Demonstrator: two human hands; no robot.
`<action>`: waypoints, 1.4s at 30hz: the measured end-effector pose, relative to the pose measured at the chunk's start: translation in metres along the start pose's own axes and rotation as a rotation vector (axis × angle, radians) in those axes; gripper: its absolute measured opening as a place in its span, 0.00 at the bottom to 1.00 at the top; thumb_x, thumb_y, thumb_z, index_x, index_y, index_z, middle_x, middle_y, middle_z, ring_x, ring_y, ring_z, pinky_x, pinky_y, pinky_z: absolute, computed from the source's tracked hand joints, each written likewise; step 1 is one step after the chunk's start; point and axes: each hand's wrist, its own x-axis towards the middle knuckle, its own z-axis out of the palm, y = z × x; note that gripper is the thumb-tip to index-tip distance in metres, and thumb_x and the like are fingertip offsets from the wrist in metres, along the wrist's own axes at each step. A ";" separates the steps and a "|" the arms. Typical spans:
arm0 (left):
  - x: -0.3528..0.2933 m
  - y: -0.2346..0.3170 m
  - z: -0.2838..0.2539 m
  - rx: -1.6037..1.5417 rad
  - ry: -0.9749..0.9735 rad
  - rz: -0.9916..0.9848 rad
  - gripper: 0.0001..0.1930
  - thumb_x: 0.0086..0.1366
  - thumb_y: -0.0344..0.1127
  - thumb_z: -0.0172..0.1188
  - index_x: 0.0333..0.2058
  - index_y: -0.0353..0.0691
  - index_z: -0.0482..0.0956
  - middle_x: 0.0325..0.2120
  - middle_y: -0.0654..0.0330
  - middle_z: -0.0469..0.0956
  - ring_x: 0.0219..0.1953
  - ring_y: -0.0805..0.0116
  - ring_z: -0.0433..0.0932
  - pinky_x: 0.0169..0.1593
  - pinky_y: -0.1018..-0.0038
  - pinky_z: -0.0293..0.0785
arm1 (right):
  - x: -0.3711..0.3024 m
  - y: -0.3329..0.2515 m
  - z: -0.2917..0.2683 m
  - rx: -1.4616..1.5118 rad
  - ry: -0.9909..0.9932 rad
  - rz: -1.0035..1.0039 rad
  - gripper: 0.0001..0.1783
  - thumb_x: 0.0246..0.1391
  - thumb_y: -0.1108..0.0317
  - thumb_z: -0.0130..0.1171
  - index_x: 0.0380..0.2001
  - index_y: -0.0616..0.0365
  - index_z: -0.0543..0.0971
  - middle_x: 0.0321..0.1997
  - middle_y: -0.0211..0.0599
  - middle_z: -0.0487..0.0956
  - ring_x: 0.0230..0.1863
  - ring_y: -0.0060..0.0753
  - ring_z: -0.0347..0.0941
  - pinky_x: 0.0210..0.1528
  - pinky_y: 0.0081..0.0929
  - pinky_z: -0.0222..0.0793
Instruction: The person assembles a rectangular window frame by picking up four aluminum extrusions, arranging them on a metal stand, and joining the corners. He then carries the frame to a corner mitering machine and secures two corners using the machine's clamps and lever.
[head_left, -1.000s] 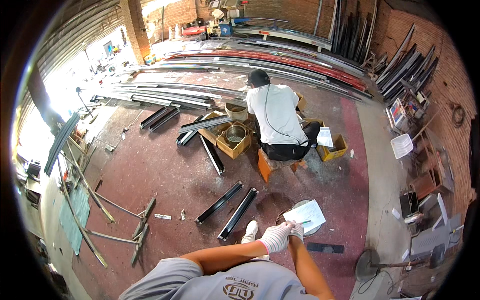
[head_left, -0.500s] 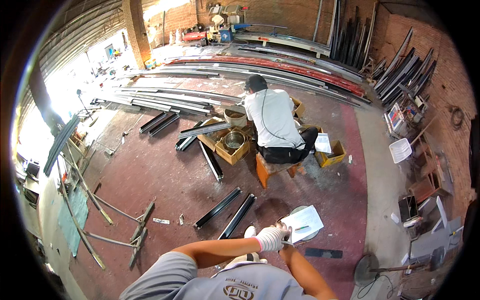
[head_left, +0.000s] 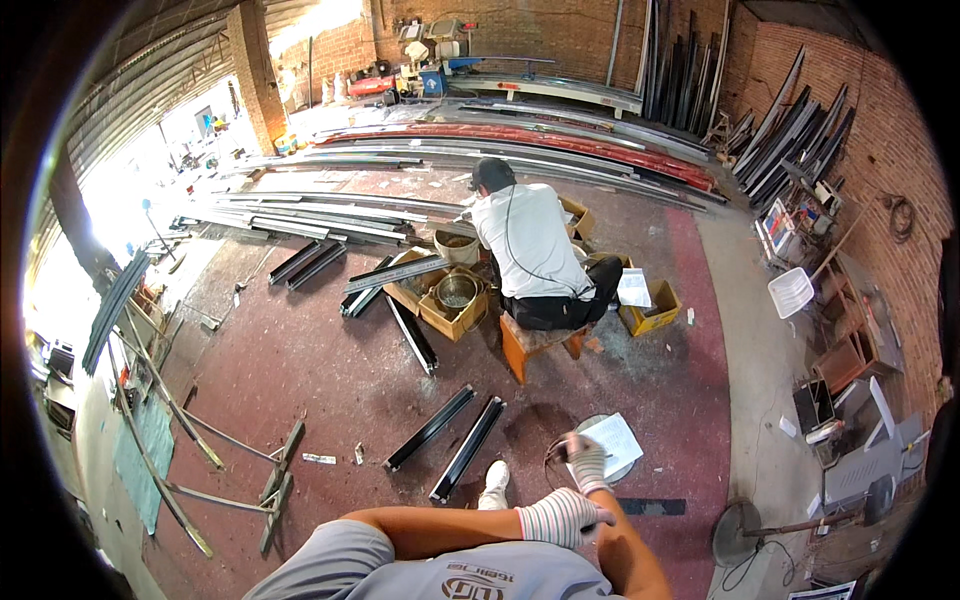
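Right hand [head_left: 585, 460], gloved, fingers curled round dark pen-like object, tip over white paper sheet [head_left: 618, 443]. Sheet lies on round stool top [head_left: 590, 428], its far corner overhanging rim. Left hand [head_left: 560, 518], gloved, fingers loosely closed against right forearm, holding nothing visible. Two black metal bars [head_left: 450, 445] lie left of stool, well apart. Seated person [head_left: 535, 255] beyond stool; bare red floor [head_left: 300, 370] between.

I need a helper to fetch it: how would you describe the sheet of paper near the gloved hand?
Start at the seated person on the orange stool. Nearer the camera, the right hand reaches toward a round grey disc on the red floor. The white sheet of paper lies on it, the only paper there.
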 end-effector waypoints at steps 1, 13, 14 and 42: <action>-0.008 -0.019 0.018 -0.036 0.128 -0.038 0.14 0.64 0.35 0.59 0.49 0.46 0.79 0.27 0.54 0.82 0.30 0.53 0.84 0.37 0.63 0.81 | -0.006 -0.027 0.003 0.334 0.074 0.029 0.24 0.63 0.49 0.58 0.35 0.63 0.84 0.27 0.38 0.84 0.31 0.32 0.82 0.36 0.33 0.78; 0.002 -0.019 0.019 -0.946 0.190 -0.422 0.21 0.73 0.44 0.61 0.53 0.30 0.79 0.41 0.58 0.85 0.38 0.73 0.77 0.45 0.72 0.76 | -0.077 -0.170 -0.019 1.248 -0.010 -0.064 0.20 0.68 0.51 0.56 0.42 0.60 0.79 0.33 0.42 0.84 0.37 0.47 0.84 0.38 0.36 0.84; 0.001 -0.034 0.033 -0.788 0.246 -0.323 0.18 0.74 0.43 0.60 0.49 0.31 0.81 0.36 0.56 0.84 0.35 0.71 0.77 0.43 0.71 0.76 | -0.081 -0.168 -0.019 1.291 0.006 -0.046 0.20 0.68 0.51 0.56 0.42 0.60 0.79 0.33 0.42 0.84 0.37 0.47 0.84 0.38 0.36 0.84; 0.035 -0.260 0.010 0.149 -0.742 -0.363 0.25 0.70 0.53 0.49 0.46 0.36 0.82 0.39 0.40 0.83 0.42 0.40 0.82 0.49 0.53 0.77 | -0.085 0.115 -0.072 -0.402 0.071 0.668 0.31 0.66 0.41 0.49 0.55 0.56 0.79 0.50 0.56 0.83 0.52 0.59 0.79 0.55 0.49 0.73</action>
